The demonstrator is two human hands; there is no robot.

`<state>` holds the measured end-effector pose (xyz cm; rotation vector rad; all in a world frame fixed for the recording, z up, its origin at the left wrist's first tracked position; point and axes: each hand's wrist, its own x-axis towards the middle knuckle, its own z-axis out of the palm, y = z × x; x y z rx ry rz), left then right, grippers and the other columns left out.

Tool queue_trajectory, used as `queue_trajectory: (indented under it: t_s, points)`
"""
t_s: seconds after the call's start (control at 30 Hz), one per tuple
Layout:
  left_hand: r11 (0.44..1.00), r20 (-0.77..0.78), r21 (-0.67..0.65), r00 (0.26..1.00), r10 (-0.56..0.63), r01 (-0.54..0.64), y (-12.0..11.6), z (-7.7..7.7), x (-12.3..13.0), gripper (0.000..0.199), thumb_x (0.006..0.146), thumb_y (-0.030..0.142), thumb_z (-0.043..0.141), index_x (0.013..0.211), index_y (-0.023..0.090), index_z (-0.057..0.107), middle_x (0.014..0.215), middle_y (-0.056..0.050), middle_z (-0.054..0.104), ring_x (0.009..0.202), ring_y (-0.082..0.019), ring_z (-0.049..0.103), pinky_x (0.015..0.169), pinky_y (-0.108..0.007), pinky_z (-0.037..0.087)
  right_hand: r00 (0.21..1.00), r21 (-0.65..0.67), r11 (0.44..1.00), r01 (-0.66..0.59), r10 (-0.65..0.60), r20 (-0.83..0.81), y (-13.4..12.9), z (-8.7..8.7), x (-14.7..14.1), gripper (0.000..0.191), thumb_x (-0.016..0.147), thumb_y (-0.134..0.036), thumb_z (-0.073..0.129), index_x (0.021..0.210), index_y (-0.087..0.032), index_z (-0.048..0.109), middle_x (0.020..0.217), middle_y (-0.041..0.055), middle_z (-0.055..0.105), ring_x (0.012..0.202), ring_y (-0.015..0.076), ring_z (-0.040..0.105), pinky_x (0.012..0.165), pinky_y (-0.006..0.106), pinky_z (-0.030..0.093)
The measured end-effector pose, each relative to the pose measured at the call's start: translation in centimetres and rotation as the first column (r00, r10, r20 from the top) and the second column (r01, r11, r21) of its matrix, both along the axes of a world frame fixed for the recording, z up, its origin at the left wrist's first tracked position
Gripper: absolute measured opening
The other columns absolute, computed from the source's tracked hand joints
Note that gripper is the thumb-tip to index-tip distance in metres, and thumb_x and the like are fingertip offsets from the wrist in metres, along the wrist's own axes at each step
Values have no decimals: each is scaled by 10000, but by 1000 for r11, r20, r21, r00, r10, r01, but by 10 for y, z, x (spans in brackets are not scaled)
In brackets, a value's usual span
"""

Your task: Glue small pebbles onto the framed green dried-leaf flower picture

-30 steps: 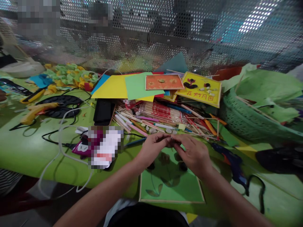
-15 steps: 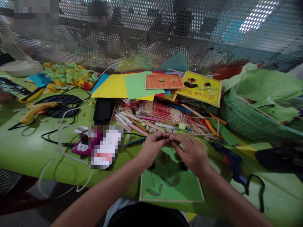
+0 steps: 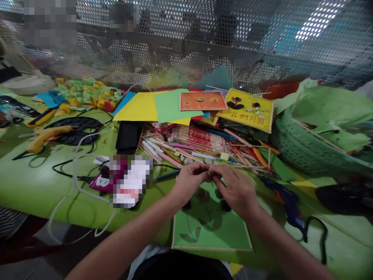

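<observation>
Little had shifted since the earlier frames: both hands stayed joined over the same spot, only the fingertips working slightly. On the green table (image 3: 37, 182), the framed green card (image 3: 215, 229) lay flat just below the hands, its near edge toward the person. Beyond the hands, a bundle of wooden sticks (image 3: 198, 138) lay with its long axis running left to right. Over the far edge of the card, the left hand (image 3: 189, 182) and right hand (image 3: 237, 190) met fingertip to fingertip, pinched together on a tiny pale piece (image 3: 210, 169); what it was could not be told. That piece sat between the two grips, above the card's top edge, equally near to either hand
</observation>
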<state>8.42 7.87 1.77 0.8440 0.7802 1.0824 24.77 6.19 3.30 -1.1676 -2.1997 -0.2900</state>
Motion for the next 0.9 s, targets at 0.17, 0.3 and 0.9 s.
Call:
queue_trajectory:
  t_s: [0.17,0.3,0.9]
  points:
    - [999,-37,31,999,16,-15,1,-2,-1,301,621,343,862,802,124,764,809,-61,738,778,-170,646,783,-295,520,1000,-17,1000,-21,21,-5,-1,0,-1,162,967,-207,525,1040,-203,670,927,59,760,816,199,720,710,321,555]
    - [998,-60,60,998,12,-9,0,-1,-2,271,655,329,841,818,124,771,798,-57,739,767,-163,646,785,-287,521,999,-28,999,-34,33,-28,0,3,-1,150,953,-201,542,1024,-204,674,908,61,756,792,199,718,679,317,560]
    - [995,-81,88,996,-48,55,0,2,-2,345,707,413,810,875,115,764,828,-72,741,781,-174,648,770,-285,502,997,-70,996,-61,58,-54,1,9,3,179,929,-179,556,1072,-208,660,955,65,755,849,209,720,730,331,574]
